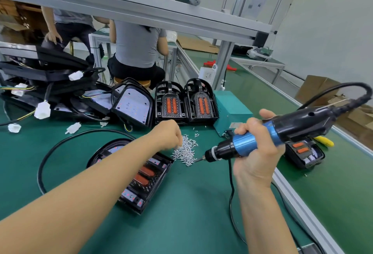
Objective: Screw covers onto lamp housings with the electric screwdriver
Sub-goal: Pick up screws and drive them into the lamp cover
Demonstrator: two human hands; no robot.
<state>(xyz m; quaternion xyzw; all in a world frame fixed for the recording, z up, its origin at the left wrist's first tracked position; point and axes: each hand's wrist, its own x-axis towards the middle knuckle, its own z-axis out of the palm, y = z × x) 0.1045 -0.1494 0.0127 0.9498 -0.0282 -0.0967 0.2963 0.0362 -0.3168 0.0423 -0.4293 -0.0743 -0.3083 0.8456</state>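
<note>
My right hand (255, 152) grips the blue and black electric screwdriver (268, 138), held level with its bit pointing left at the edge of a pile of small silver screws (186, 150). My left hand (168, 134) reaches over that pile with fingers bunched down into the screws; whether it holds any is hidden. A black lamp housing with orange lenses (141, 175) lies flat on the green mat under my left forearm.
Two upright housings (186, 100) and a white-faced lamp (133, 106) stand behind the screws, beside a teal power box (230, 108). A heap of wired housings (46, 84) fills the left. Another housing (304, 152) lies on the right. Two people sit beyond the bench.
</note>
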